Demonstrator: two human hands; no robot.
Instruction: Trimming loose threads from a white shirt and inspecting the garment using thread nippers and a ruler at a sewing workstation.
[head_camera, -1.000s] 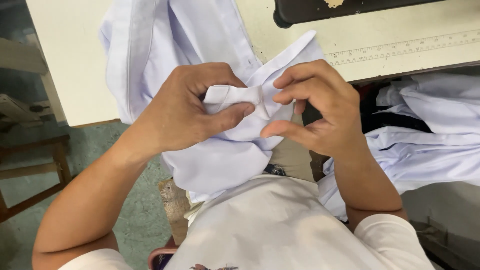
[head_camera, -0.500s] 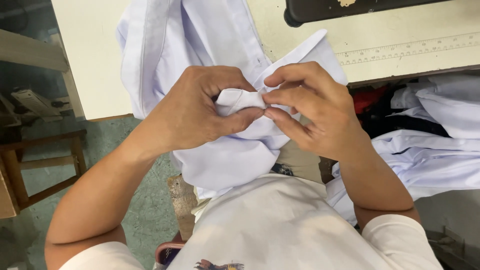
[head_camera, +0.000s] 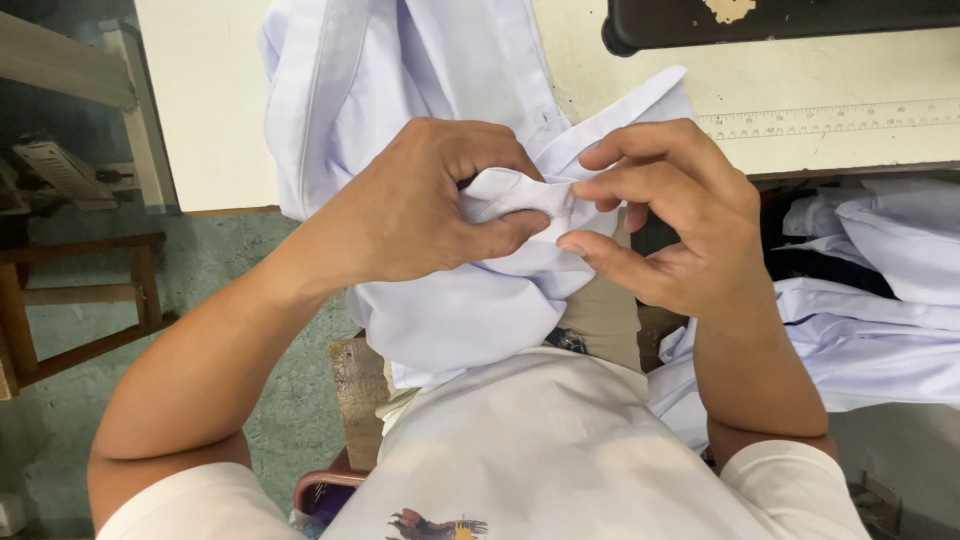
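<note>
white shirt cuff (head_camera: 510, 192) pinched by left hand (head_camera: 420, 205), right hand (head_camera: 665, 215) at 3 o'clock | risk: fold lost if pinch is eased

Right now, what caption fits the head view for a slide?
Both hands, left hand and right hand, pinch a folded part of a white shirt beside a cream table.

Shirt (head_camera: 430, 90) cut off at top edge; pinched fold mostly hidden under hands' fingers (head_camera: 470, 235).
</note>
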